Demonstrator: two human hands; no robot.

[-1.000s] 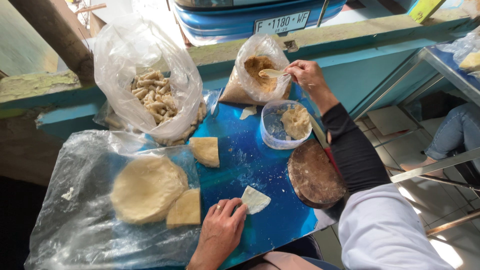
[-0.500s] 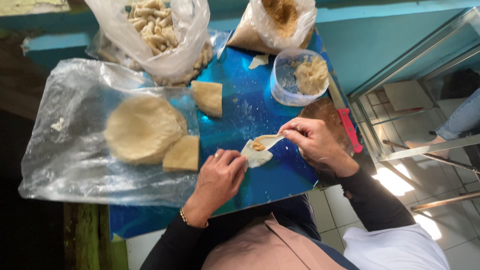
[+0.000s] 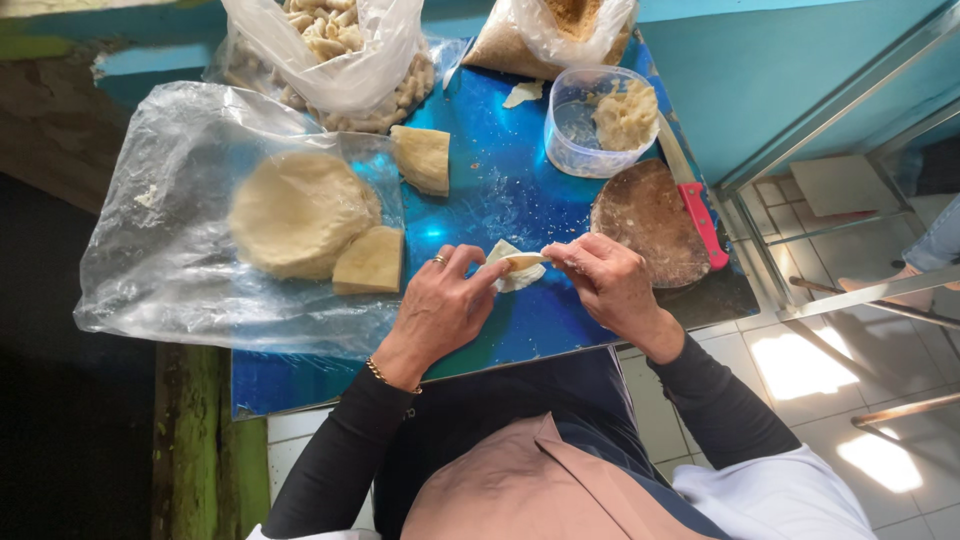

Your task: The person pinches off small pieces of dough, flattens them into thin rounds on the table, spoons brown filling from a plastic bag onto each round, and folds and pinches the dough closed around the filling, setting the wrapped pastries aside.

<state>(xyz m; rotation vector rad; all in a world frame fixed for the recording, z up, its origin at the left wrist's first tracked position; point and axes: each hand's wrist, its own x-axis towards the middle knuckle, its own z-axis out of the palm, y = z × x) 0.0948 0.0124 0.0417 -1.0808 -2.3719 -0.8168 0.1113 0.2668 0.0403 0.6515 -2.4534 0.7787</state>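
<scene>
**Thin wrapper, filled and half folded**

Both hands pinch one small pale dough wrapper [image 3: 515,270] just above the blue worktop [image 3: 500,190]: the left hand [image 3: 440,310] holds its near edge in a narrow grip, the right hand [image 3: 610,285] nips the other end. A thin sheet like this could tear, or filling could squeeze out, if the fingers press unevenly. The red-handled knife [image 3: 700,215] lies near the right wrist, easily knocked.

Small pale dough wrapper [image 3: 517,270], thin, folded over, edges pinched up, is held just above the blue tabletop [image 3: 500,190]. It is positioned just left of the round wooden board [image 3: 648,220], near the table's front edge.
</scene>
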